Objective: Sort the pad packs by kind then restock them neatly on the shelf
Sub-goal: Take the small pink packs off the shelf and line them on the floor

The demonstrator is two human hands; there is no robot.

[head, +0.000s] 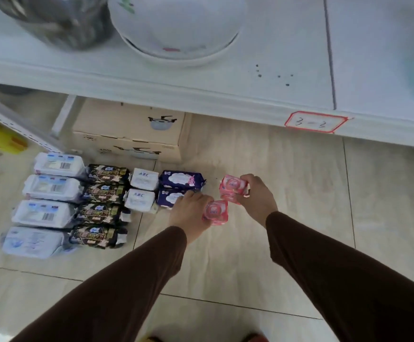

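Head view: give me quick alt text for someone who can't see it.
Each hand, left hand and right hand, grips a pink pack above the tiled floor. To the left, white, black, ABC and purple packs lie in sorted columns below a white shelf.

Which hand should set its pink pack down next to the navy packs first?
Left, probably. The left hand and its pink pack sit right beside the navy packs; the right hand holds its own pack farther out.

Beige tiled floor (287,169), white shelf (275,70), cardboard box (127,124)
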